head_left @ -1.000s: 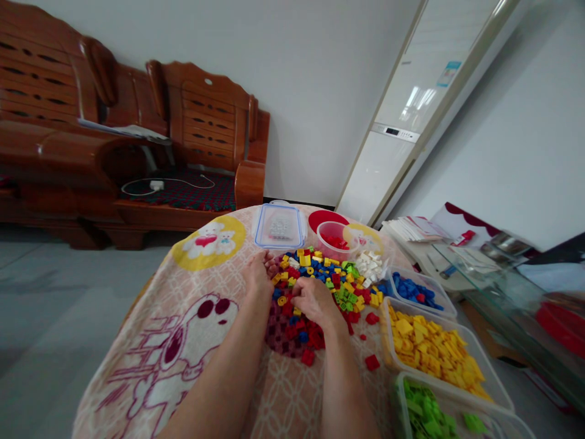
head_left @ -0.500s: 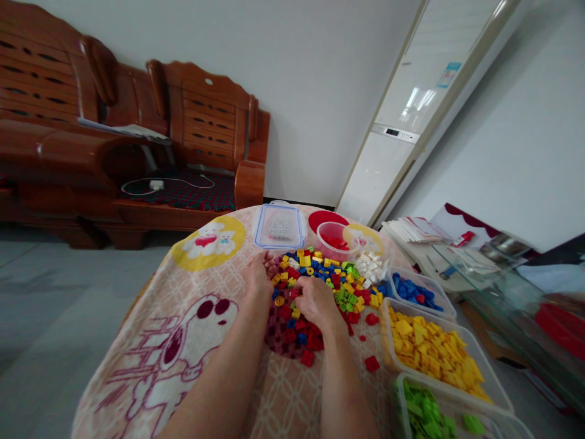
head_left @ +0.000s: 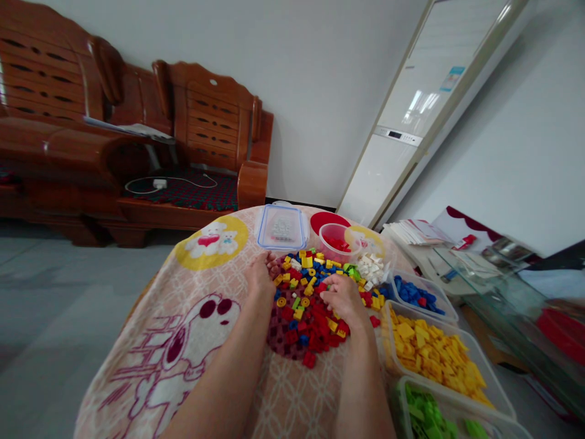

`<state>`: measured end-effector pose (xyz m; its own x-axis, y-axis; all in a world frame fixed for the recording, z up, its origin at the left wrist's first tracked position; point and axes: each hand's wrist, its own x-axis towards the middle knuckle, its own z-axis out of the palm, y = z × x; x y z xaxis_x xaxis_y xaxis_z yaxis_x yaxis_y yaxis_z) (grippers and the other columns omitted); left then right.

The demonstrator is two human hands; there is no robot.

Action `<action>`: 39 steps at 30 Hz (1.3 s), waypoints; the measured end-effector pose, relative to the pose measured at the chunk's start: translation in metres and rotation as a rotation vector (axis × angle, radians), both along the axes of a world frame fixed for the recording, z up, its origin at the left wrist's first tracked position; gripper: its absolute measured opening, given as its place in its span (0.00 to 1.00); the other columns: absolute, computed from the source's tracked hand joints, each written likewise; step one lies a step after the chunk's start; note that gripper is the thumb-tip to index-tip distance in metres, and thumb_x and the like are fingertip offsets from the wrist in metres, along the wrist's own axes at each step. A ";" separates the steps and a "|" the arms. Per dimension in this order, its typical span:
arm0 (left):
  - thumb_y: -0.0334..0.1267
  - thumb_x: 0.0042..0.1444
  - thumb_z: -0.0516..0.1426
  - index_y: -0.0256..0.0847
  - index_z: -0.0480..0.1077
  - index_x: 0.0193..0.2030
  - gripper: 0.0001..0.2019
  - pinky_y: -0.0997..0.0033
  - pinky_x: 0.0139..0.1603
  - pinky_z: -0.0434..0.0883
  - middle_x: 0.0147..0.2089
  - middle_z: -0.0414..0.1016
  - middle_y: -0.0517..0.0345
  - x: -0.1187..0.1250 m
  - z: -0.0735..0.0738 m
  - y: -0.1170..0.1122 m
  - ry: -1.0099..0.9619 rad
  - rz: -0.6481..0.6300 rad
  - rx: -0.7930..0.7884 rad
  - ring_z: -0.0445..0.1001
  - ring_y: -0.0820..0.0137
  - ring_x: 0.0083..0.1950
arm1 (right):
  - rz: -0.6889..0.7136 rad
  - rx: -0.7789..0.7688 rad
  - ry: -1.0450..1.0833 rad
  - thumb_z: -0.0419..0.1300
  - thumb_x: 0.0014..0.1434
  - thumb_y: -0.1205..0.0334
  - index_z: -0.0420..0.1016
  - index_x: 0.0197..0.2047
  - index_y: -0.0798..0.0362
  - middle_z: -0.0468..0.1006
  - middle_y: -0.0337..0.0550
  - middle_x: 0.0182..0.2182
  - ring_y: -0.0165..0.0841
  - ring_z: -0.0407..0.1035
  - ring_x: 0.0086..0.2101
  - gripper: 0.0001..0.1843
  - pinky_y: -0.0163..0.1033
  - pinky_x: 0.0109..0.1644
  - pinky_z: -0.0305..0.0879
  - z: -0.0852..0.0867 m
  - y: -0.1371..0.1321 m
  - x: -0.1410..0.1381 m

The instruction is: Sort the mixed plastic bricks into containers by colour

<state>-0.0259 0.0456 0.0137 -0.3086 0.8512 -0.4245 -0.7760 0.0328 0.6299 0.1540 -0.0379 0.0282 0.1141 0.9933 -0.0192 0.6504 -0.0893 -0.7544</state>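
Note:
A heap of small red, yellow, blue and green toy bricks (head_left: 311,292) lies on a table under a pink cartoon-print cloth (head_left: 183,341). My left hand (head_left: 259,277) rests at the heap's left edge, fingers curled round its side. My right hand (head_left: 343,299) lies on the heap's right part, fingers bent down among the bricks; what they hold, if anything, is hidden.
Along the right stand clear tubs of blue bricks (head_left: 418,294), yellow bricks (head_left: 434,349) and green bricks (head_left: 425,414). Behind the heap are a red-brick tub (head_left: 337,239), a white brick pile (head_left: 371,267) and a clear lid (head_left: 281,227). A wooden bench (head_left: 137,152) stands beyond.
My right hand has slid to the right across the heap, uncovering red and yellow bricks in the middle. My left hand has stayed at the left edge. The camera shifted slightly.

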 end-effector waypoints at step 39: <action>0.29 0.47 0.56 0.35 0.67 0.27 0.00 0.82 0.19 0.60 0.20 0.68 0.64 0.000 -0.001 0.001 -0.013 0.001 -0.014 0.63 0.81 0.17 | 0.069 0.070 0.055 0.58 0.51 0.62 0.80 0.29 0.55 0.74 0.37 0.16 0.27 0.67 0.18 0.10 0.29 0.23 0.58 0.003 0.018 -0.032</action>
<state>-0.0254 0.0465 0.0126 -0.3040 0.8450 -0.4400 -0.7840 0.0405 0.6194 0.1224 -0.0202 0.0313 0.0456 0.9979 0.0461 0.6106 0.0086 -0.7919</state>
